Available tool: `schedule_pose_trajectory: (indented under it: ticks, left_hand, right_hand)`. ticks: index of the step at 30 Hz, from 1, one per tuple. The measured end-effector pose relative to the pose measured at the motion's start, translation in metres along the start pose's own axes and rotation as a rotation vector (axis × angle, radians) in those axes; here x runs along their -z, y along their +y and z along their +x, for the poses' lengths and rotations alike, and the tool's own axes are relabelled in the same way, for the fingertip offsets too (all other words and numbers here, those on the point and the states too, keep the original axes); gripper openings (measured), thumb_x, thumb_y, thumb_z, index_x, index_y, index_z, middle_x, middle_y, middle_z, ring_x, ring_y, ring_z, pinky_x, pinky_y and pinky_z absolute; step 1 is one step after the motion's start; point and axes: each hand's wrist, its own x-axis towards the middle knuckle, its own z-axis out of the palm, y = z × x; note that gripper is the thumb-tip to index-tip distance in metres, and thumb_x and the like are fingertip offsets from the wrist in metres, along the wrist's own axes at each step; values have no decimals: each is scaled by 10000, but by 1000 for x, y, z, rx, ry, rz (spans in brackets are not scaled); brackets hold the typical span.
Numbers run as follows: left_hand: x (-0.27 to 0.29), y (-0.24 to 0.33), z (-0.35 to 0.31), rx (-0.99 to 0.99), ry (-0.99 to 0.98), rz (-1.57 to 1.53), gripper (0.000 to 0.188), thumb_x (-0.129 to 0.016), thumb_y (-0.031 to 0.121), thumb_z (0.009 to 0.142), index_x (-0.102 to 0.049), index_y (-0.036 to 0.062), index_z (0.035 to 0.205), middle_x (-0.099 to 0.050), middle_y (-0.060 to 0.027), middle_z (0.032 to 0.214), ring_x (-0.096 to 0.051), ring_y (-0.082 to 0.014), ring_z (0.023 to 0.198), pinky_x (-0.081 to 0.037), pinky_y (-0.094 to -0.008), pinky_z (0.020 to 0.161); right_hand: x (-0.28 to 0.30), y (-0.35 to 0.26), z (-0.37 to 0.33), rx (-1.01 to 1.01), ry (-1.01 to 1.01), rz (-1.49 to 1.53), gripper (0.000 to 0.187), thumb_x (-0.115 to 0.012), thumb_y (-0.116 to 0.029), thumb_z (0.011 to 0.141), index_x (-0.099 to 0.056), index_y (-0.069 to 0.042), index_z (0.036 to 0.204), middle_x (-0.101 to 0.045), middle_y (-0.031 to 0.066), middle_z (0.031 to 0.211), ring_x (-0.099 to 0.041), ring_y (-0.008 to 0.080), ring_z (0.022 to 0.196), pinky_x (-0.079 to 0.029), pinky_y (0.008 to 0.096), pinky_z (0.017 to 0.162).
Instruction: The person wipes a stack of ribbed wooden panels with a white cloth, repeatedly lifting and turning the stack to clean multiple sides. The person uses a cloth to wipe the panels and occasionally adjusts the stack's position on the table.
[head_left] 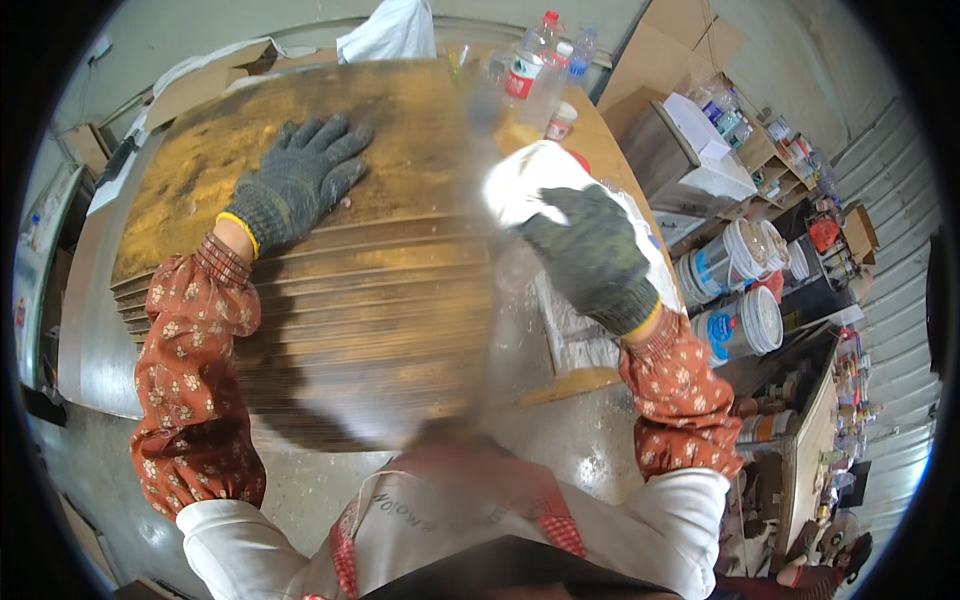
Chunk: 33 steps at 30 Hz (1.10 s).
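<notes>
A tall stack of brown, stained wooden boards (370, 270) fills the middle and left of the head view. My left hand (297, 180), in a dark knitted glove with a yellow cuff, lies flat on the top board, its fingers spread. To the right of the stack, my right hand (590, 250), gloved alike, grips a white cloth (535, 185). That cloth bunches out in front of the fingers, slightly blurred, close to the stack's right side. Part of the stack's right edge is smeared, so its outline there is unclear.
Behind the cloth, plastic bottles (530, 70) and a paper cup (562, 121) stand on a wooden table (600, 130). White buckets (745, 325) sit at the right, near cluttered shelves (790, 155). A white fabric (390, 32) hangs behind the stack.
</notes>
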Motion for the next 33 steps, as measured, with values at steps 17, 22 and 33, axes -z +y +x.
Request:
schedule_pose_trajectory:
  ticks: [17, 22, 33]
  left_hand:
    - [-30, -191, 66, 69, 27, -290, 512, -488, 434, 993, -518, 98, 1378, -525, -180, 1395, -475, -344, 1302, -379, -400, 1080]
    - [-97, -266, 93, 207, 23, -395, 540, -420, 487, 994, -522, 100, 1356, -554, -203, 1348, -495, -411, 1250, -388, -431, 1055]
    - [-128, -309, 132, -5, -141, 52, 525, -320, 369, 1042, -288, 152, 1519, -544, -196, 1359, -546, -365, 1234, -376, -447, 1093]
  right_hand:
    - [-1, -88, 9, -820, 735, 585, 193, -675, -99, 874, -701, -44, 1057, -715, 82, 1058, -674, 216, 949, -533, 336, 809]
    - [-16, -109, 52, -723, 296, 350, 300, -628, -283, 921, -682, -117, 1165, -672, 88, 1179, -605, 279, 1081, -473, 385, 953]
    - [-24, -128, 58, -862, 117, 86, 390, -632, -348, 908, -656, -123, 1225, -649, 116, 1225, -548, 263, 1202, -412, 422, 1056]
